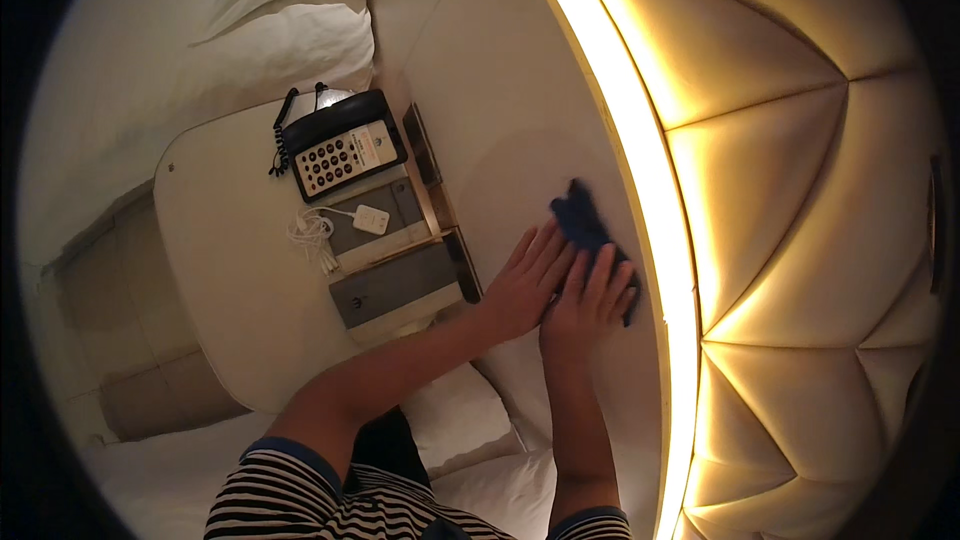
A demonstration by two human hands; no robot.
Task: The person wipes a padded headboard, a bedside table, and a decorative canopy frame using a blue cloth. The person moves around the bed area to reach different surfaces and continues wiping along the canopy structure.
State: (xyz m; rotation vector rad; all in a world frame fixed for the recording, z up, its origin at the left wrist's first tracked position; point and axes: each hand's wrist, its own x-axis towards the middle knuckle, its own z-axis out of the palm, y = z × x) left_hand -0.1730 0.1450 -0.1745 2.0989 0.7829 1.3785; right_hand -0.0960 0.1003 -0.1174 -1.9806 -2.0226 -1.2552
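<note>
A dark blue cloth (581, 217) lies bunched against a smooth pale panel (510, 90) below a glowing light strip. My right hand (589, 307) presses down on its lower part with the fingers spread over the fabric. Beside it, my left hand (525, 281) is laid nearly flat, its fingers long and its fingertips on the cloth's left edge. The two hands touch or overlap near the thumbs. The cloth's upper end sticks out past my fingers and looks slightly blurred. What lies under my palms is hidden.
On a rounded pale bedside table (247, 240) stand a black corded telephone (341, 142), a white charger (371, 219) with coiled cables (311, 229), and grey boxes (394, 285). White pillows (300, 37) lie beyond it. A lit strip (637, 165) borders the padded headboard wall (757, 225).
</note>
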